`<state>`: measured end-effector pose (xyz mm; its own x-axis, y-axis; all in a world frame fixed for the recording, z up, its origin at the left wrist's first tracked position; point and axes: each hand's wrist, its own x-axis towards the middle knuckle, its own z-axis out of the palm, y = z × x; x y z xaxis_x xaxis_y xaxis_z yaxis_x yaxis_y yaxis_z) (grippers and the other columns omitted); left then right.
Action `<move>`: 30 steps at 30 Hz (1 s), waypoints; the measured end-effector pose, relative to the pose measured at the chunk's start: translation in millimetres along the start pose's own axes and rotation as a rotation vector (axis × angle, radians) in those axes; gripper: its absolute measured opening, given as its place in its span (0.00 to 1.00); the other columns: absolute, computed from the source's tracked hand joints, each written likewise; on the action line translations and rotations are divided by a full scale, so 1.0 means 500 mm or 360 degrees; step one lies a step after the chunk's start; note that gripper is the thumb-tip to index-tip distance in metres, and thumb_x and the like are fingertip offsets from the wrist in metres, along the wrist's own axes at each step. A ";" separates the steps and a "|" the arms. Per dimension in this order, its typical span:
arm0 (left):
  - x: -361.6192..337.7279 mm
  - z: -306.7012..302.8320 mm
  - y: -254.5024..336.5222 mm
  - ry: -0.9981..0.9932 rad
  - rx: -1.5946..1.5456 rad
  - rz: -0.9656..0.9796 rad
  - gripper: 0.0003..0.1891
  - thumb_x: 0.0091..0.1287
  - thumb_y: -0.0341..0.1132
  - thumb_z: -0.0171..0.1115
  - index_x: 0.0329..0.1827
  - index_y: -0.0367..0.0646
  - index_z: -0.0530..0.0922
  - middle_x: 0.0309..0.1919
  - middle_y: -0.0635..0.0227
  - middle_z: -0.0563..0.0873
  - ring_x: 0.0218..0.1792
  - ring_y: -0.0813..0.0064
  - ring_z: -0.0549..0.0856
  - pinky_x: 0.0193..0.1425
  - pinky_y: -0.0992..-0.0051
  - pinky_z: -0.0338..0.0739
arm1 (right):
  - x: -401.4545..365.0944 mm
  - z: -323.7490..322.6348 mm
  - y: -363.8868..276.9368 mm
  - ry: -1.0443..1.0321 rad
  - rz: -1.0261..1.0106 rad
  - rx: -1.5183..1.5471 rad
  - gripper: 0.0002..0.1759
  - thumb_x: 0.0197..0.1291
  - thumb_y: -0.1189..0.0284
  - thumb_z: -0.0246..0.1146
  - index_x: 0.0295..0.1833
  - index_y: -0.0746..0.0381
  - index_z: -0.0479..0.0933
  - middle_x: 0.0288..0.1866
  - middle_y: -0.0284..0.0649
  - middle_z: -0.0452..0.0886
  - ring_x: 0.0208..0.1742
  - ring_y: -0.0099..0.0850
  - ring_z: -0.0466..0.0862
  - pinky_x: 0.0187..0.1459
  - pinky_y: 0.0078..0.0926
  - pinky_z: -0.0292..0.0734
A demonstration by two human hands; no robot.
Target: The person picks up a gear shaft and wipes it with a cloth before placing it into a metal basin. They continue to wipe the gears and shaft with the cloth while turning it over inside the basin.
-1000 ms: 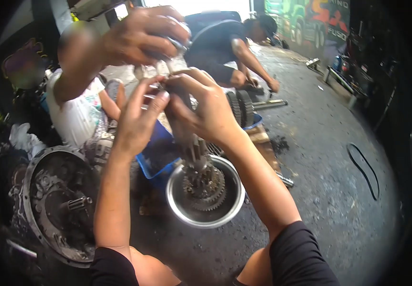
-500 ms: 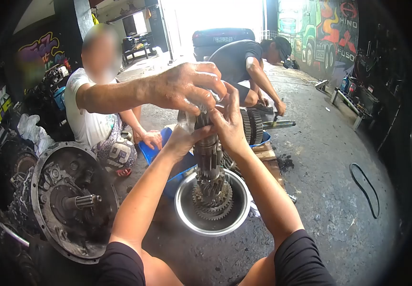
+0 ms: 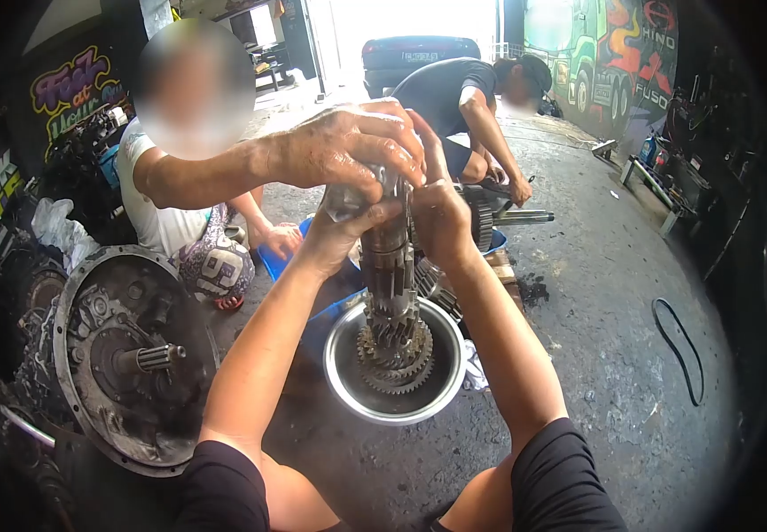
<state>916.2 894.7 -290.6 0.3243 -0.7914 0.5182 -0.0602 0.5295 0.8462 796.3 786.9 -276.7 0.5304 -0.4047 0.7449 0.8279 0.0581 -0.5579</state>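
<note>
A dark, oily transmission shaft [image 3: 389, 266] stands upright, its toothed gears [image 3: 394, 355] down inside a round metal basin [image 3: 334, 381]. Near its upper end, my left hand [image 3: 341, 238] is closed round the left side, thumb across the front. My right hand [image 3: 444, 222] is closed against the right side of the same end, fingers partly hidden behind it. From the left, a co-worker's wet hand [image 3: 348, 151] reaches over the top with fingers curled down, so the shaft's tip is mostly covered.
A bell housing [image 3: 69, 355] with a splined shaft lies at left. Behind the basin are a blue tub [image 3: 313, 293] and another gear shaft [image 3: 525, 216]. A second co-worker [image 3: 446, 97] bends over there. A black belt [image 3: 680, 350] lies on the floor at right.
My right hand has turned, its thumb drawn in from the shaft's front. The co-worker leans closer, hand still over the top. The basin sits slightly higher in view.
</note>
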 end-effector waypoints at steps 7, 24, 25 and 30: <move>0.008 0.006 0.009 -0.0071 0.0139 -0.0150 0.25 0.62 0.33 0.77 0.62 0.46 0.78 0.53 0.76 0.83 0.53 0.80 0.81 0.57 0.75 0.75 | 0.005 -0.004 -0.011 -0.0048 0.0100 0.0165 0.48 0.51 0.62 0.53 0.81 0.64 0.55 0.76 0.47 0.66 0.76 0.36 0.66 0.75 0.35 0.57; -0.013 -0.005 -0.072 -0.0012 0.0117 0.0006 0.28 0.64 0.27 0.72 0.66 0.38 0.69 0.55 0.63 0.84 0.52 0.74 0.86 0.55 0.73 0.84 | 0.044 0.024 -0.006 0.0017 0.0164 -0.1301 0.31 0.57 0.68 0.74 0.63 0.69 0.73 0.52 0.42 0.83 0.51 0.24 0.83 0.51 0.26 0.80; -0.015 -0.003 -0.064 0.0026 0.0297 -0.0065 0.32 0.63 0.29 0.73 0.68 0.39 0.66 0.55 0.64 0.82 0.53 0.75 0.83 0.56 0.73 0.81 | 0.051 0.027 -0.010 -0.0016 0.0303 -0.1317 0.31 0.56 0.68 0.74 0.62 0.70 0.73 0.52 0.42 0.84 0.50 0.24 0.84 0.50 0.26 0.81; -0.022 -0.019 -0.093 0.0013 0.0237 -0.0110 0.35 0.60 0.35 0.76 0.67 0.39 0.66 0.55 0.65 0.80 0.54 0.74 0.80 0.58 0.72 0.78 | 0.038 0.019 0.014 -0.0055 0.0353 -0.1246 0.33 0.56 0.68 0.74 0.63 0.72 0.72 0.54 0.43 0.83 0.51 0.25 0.83 0.52 0.27 0.81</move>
<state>924.4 881.7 -336.6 0.3404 -0.8213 0.4577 -0.1768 0.4222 0.8891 813.9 788.4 -262.7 0.6827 -0.4297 0.5909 0.3423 -0.5264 -0.7783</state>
